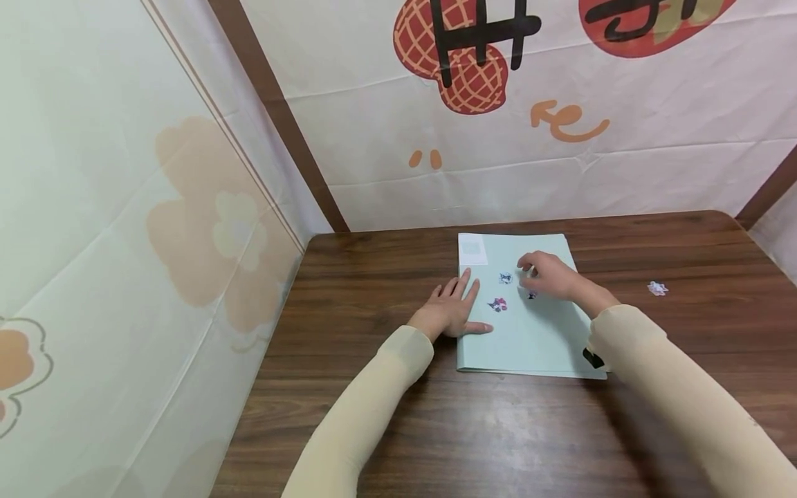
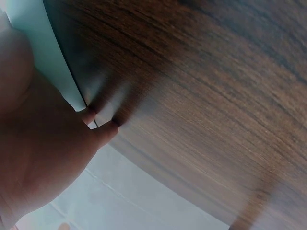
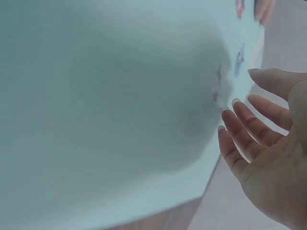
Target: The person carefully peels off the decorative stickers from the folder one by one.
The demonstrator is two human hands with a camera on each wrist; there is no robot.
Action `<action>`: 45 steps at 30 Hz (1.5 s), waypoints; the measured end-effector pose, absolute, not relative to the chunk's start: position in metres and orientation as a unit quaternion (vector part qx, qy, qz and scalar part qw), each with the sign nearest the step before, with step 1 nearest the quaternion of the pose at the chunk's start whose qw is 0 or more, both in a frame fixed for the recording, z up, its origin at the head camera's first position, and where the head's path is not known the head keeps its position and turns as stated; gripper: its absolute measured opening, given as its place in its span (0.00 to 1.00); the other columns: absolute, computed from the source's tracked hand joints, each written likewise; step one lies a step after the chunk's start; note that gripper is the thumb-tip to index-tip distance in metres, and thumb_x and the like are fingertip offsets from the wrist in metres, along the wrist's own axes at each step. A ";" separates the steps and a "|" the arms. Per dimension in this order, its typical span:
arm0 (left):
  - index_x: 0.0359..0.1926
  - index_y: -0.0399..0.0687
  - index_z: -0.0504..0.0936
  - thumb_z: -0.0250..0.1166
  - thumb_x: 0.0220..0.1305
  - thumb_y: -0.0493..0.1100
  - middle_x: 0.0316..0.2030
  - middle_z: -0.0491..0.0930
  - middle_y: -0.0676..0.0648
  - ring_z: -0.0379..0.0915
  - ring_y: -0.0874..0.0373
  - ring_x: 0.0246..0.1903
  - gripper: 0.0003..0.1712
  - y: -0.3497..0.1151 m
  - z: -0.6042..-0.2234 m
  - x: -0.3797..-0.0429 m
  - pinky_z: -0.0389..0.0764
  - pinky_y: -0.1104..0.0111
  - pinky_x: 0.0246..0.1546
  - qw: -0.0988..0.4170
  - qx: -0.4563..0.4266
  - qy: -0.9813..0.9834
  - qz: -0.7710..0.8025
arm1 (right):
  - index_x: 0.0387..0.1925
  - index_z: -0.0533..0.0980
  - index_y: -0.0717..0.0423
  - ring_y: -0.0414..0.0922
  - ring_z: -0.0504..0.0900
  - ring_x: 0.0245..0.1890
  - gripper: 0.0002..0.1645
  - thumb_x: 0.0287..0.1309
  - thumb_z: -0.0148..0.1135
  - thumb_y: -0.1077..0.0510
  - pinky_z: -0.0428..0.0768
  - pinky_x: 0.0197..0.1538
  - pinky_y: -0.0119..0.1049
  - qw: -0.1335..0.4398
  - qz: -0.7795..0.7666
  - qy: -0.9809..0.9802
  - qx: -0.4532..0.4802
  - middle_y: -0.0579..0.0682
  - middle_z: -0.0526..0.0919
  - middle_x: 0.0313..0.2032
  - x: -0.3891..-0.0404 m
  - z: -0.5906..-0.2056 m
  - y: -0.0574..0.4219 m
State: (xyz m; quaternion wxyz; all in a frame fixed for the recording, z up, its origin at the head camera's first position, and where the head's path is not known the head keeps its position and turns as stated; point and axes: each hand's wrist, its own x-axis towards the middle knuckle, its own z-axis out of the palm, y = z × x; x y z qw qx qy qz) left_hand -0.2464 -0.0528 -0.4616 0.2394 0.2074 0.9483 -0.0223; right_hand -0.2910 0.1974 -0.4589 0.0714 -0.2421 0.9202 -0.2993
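Observation:
A pale mint-green folder (image 1: 529,349) lies on the wooden table. My left hand (image 1: 445,312) rests on its left edge with fingers spread, some of them on the wood; the left wrist view shows fingertips touching the table beside the folder. Over the folder's right half hovers my right hand (image 1: 551,277), fingers relaxed and apart, nothing between thumb and fingers in the right wrist view. Three small character stickers are on the cover: a blue-and-white one (image 1: 506,278), a pink-and-purple one (image 1: 498,304), and a dark one (image 1: 532,295) partly under the right hand.
Right of the folder, a pale purple-and-white sticker (image 1: 657,288) lies on the brown wooden table (image 1: 373,290). A white label (image 1: 473,249) marks the folder's upper left corner. Printed fabric walls (image 1: 373,104) stand behind and left of the table. A black object (image 1: 593,358) shows by the right cuff.

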 end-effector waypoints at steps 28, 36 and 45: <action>0.83 0.57 0.31 0.44 0.67 0.81 0.81 0.20 0.49 0.31 0.49 0.81 0.59 -0.051 -0.459 -0.245 0.43 0.50 0.78 0.221 0.216 0.950 -0.040 | 0.49 0.75 0.73 0.55 0.76 0.42 0.14 0.70 0.58 0.64 0.78 0.52 0.52 0.101 -0.304 0.926 -0.198 0.65 0.79 0.44 -0.304 -0.471 0.175; 0.83 0.60 0.31 0.43 0.66 0.82 0.81 0.19 0.51 0.31 0.51 0.81 0.59 -0.050 -0.467 -0.249 0.45 0.51 0.78 0.228 0.207 0.950 -0.052 | 0.49 0.73 0.70 0.53 0.74 0.39 0.12 0.71 0.57 0.63 0.76 0.45 0.45 0.109 -0.309 0.926 -0.190 0.61 0.77 0.40 -0.303 -0.472 0.176; 0.83 0.57 0.31 0.43 0.67 0.81 0.81 0.20 0.49 0.31 0.50 0.81 0.59 -0.052 -0.461 -0.245 0.44 0.51 0.78 0.224 0.214 0.949 -0.049 | 0.50 0.74 0.71 0.52 0.75 0.38 0.14 0.71 0.57 0.62 0.76 0.44 0.44 0.113 -0.305 0.927 -0.185 0.60 0.78 0.39 -0.305 -0.472 0.173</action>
